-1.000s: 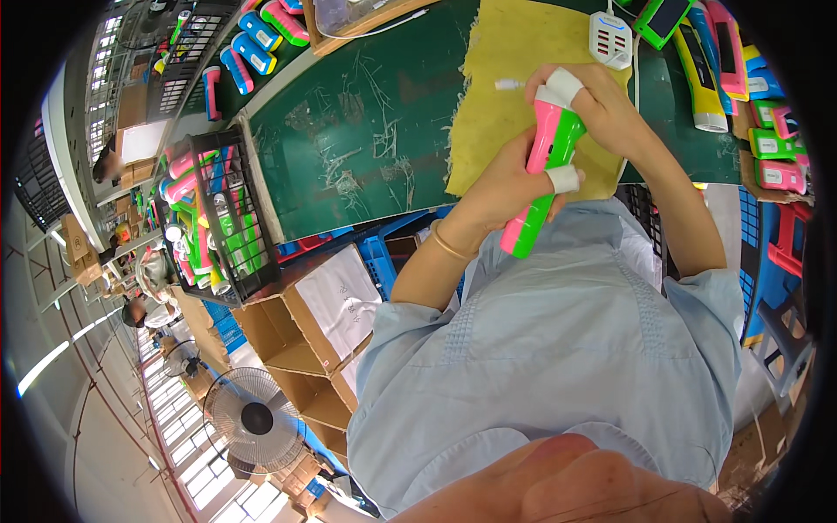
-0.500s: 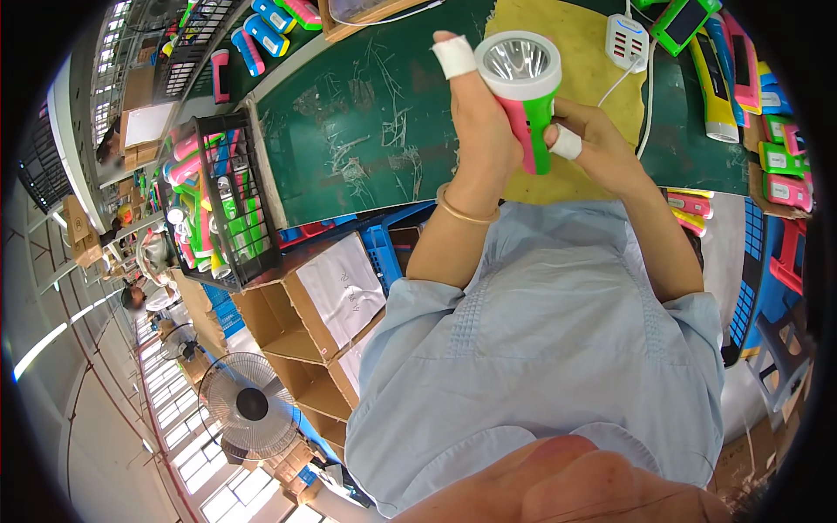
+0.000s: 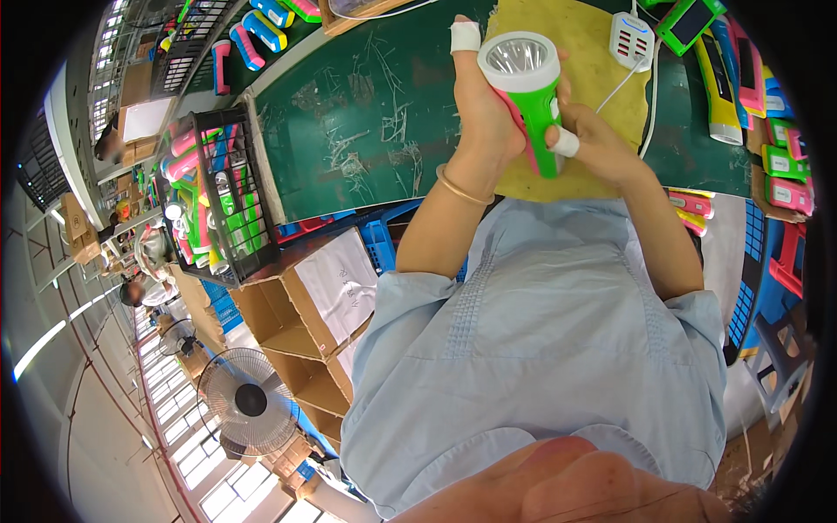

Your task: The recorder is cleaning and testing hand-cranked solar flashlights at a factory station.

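A green and pink flashlight (image 3: 534, 109) with a white rim stands tilted between my hands, its reflector facing up. My left hand (image 3: 485, 113) cradles it from the left, palm against the pink side and thumb stretched up beside the head; white tape wraps the thumb tip. From the right, my right hand (image 3: 595, 144) grips the lower body, its taped thumb lying on the green side near the tail. The left fingers are hidden behind the flashlight. Beneath both hands lies a yellow cloth (image 3: 610, 96) on the green tabletop (image 3: 349, 113).
A white multi-port charger (image 3: 631, 41) with a cable sits beyond my right hand. More flashlights (image 3: 719, 96) crowd the right side. At the left, a black crate (image 3: 248, 192) holds many colourful ones. Cardboard compartments (image 3: 283, 318) and a standing fan (image 3: 251, 399) are lower left.
The flashlight has turned in my hands, so more green and less pink shows. My left thumb and wrist have shifted slightly; the right fingers have moved up along its far side.
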{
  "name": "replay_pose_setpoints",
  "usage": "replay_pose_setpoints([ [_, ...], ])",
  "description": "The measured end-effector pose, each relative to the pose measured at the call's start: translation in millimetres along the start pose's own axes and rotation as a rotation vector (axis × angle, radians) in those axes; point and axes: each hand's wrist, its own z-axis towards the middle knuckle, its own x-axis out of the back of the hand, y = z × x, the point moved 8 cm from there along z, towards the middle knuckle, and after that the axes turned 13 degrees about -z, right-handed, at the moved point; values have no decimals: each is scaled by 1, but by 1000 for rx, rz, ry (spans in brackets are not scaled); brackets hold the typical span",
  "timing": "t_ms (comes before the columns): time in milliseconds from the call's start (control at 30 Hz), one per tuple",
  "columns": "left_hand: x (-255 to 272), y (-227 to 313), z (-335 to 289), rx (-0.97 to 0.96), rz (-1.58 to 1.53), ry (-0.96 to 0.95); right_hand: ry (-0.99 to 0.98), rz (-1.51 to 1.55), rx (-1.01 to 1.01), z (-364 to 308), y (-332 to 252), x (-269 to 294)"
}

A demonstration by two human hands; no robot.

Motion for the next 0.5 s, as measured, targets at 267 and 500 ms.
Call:
replay_pose_setpoints([
  [267,34,9,-8,-293,-288,357,707,-682,415,-30,-48,20],
  [500,4,12,-7,-276,-114,-107,159,19,191,1,-10,16],
])
